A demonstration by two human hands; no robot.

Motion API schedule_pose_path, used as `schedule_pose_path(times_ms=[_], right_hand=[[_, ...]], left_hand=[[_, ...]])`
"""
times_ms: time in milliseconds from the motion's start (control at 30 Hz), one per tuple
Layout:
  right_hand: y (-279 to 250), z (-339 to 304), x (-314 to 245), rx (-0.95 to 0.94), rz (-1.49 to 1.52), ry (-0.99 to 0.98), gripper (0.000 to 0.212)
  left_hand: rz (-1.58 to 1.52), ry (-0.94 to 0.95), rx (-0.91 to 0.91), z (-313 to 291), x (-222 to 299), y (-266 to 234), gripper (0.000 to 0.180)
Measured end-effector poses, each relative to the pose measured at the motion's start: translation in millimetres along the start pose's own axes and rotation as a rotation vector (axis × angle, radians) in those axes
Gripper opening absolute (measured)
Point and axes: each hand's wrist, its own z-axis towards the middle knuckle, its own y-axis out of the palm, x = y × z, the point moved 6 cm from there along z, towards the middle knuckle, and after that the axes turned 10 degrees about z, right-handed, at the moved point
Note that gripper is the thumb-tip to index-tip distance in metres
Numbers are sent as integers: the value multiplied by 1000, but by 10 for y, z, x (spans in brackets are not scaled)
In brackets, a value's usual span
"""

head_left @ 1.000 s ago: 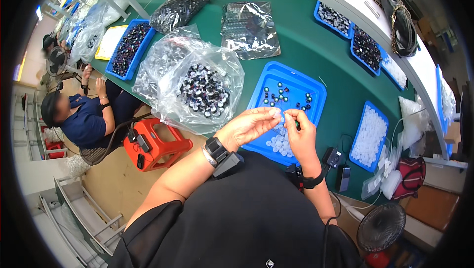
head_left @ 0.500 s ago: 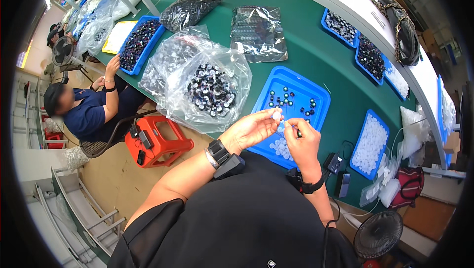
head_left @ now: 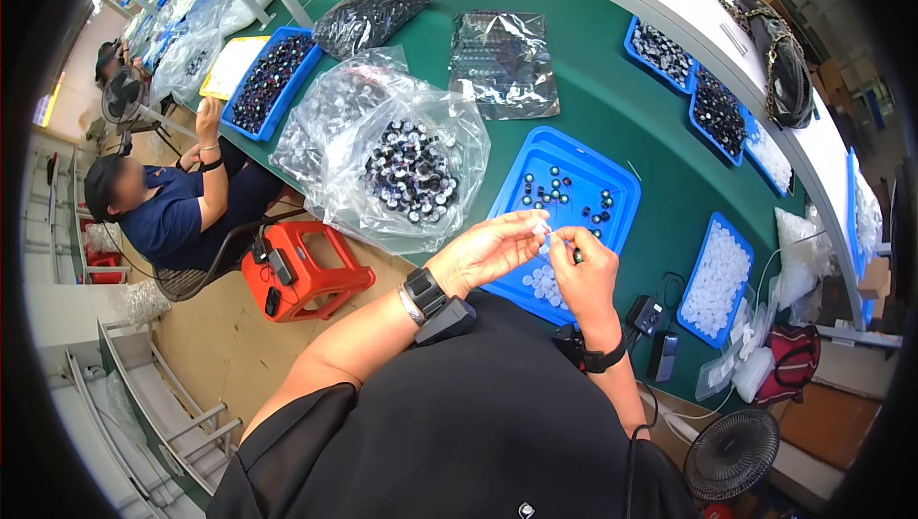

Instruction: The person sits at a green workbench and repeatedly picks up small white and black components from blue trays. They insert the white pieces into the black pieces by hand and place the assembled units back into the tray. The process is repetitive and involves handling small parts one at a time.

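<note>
Small whitish piece [head_left: 539, 226], edges partly hidden, pinched by left fingers [head_left: 513, 225]. Right fingers [head_left: 568, 238] curled close around mostly covered dark bead [head_left: 578, 256]; tip contents unclear.

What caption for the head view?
Left hand pinching a white piece, right hand beside it, above a blue tray of small parts.

A green workbench [head_left: 598, 69] with parts trays [head_left: 564, 146] marks a workshop.
</note>
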Motion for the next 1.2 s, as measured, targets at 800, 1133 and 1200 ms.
schedule_pose_path(times_ms=[800, 1133, 1200], right_hand=[[143, -16, 100, -124, -69, -72, 9], [162, -2, 81, -200, 39, 45, 9], [166, -7, 72, -187, 31, 9, 9]], left_hand=[[51, 9, 78, 8, -41, -92, 17], [31, 8, 90, -29, -56, -84, 17], [-7, -9, 88, -16, -85, -117, 16]])
